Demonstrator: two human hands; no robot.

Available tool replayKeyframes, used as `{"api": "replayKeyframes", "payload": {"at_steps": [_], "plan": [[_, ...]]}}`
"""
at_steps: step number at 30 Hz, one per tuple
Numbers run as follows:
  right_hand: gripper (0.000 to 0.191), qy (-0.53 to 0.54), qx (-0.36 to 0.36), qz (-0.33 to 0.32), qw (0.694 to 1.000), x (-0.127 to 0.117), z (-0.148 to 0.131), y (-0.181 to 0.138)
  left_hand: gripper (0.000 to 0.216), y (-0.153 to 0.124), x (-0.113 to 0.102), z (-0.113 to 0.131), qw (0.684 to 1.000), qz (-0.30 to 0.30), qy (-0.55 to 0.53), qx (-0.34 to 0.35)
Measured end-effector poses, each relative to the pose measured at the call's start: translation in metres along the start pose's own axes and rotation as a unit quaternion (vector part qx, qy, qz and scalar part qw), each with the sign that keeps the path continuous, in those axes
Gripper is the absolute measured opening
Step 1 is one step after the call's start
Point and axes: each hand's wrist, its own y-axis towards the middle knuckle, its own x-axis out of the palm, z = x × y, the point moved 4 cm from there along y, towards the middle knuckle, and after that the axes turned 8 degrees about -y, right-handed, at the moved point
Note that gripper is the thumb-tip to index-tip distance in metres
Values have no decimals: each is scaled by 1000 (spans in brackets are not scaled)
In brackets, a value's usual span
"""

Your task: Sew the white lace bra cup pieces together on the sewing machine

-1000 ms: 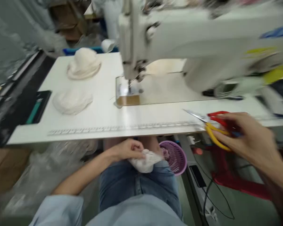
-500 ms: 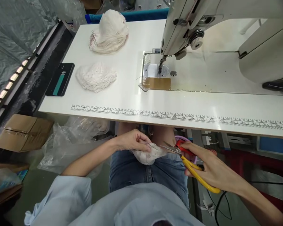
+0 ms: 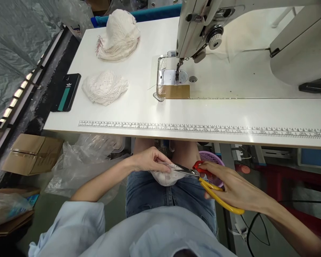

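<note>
Head view: fabric (image 3: 164,179) pinched by the left hand (image 3: 151,160) is best kept taut for scissors (image 3: 203,183) gripped, at its three o'clock, by the right hand (image 3: 234,186).

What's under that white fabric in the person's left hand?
Blue denim shorts show around the lower edge of the white fabric. What lies directly beneath is covered, so I cannot tell whether the fabric rests on the shorts.

White table (image 3: 139,110), sewing machine (image 3: 189,34), cream fabric pile (image 3: 119,37), lacy piece (image 3: 105,87), phone (image 3: 66,92) (green-striped)
</note>
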Motion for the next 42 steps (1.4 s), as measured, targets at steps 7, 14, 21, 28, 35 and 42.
{"api": "replayKeyframes", "payload": {"at_steps": [7, 14, 21, 28, 35, 42], "plan": [[38, 10, -2, -13, 1000, -2, -4, 0, 37, 1, 1, 1, 1000, 8, 1, 4], [35, 41, 17, -60, 997, 4, 3, -1, 32, 1, 3, 6, 1000, 15, -1, 4], [35, 82, 24, -85, 993, 11, 13, -5, 35, 2, 1, 1, 1000, -9, -22, 5], [30, 67, 11, -60, 996, 12, 12, -2, 36, 2, 0, 1, 1000, -14, -21, 6], [27, 59, 28, -74, 995, 10, 8, -2, 33, 3, 1, 1, 999, -15, -30, 9], [37, 46, 32, -91, 994, 9, 4, 0, 32, 4, 2, 2, 1000, -19, 8, 19]]}}
